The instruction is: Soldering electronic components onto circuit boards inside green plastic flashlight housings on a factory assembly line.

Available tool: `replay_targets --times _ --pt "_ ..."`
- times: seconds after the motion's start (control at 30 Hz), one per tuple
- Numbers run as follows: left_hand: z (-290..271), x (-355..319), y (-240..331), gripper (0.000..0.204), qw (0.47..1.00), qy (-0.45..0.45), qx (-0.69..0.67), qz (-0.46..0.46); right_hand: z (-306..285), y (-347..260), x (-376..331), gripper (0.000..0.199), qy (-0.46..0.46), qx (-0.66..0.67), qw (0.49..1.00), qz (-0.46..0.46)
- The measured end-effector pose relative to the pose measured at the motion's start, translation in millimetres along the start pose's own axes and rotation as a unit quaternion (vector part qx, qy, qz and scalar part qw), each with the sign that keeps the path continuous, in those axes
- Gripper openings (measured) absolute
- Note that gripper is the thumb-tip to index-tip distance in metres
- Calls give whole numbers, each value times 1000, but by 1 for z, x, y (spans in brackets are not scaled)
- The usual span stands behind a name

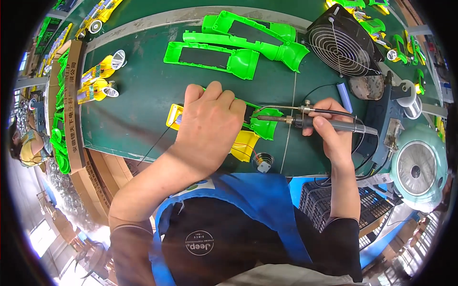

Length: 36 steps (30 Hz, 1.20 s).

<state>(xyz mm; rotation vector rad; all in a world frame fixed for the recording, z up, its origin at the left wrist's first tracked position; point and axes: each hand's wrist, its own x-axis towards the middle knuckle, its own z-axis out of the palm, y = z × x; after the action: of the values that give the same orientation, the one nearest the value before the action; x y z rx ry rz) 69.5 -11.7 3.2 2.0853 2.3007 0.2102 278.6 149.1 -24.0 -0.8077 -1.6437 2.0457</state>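
Bright light, fisheye-bent edges, black corners

- My green bench top (138,128) spreads before me.
- A pale metal strip (157,20) borders its far side.
- A bright window (42,237) glows near left.

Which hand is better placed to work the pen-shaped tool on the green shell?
Probably the right hand: it already grips the soldering iron, pointed toward the green shell. The left hand covers part of that shell.
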Motion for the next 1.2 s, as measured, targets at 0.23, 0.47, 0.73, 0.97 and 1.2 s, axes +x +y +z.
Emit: replay_targets --times 0.23,0.47,0.73,0.97,1.2 --pt "0 5 1 7 1000 -11 26 -7 9 -5 3 19 -23 -47 998 22" --pt "4 5 1 9 1000 16 20 -13 10 -10 7 17 -41 -91 995 15" --pt "1 5 6 4 998 -37 44 -33 -4 -2 -10 21 -5 -62 997 -47" --pt "6 6 4 10 999 26 7 -32 25 16 -18 37 43 -69 964 -253" --pt "5 5 4 7 999 19 0 -35 37 32 -11 29 -52 -264 891 -366"
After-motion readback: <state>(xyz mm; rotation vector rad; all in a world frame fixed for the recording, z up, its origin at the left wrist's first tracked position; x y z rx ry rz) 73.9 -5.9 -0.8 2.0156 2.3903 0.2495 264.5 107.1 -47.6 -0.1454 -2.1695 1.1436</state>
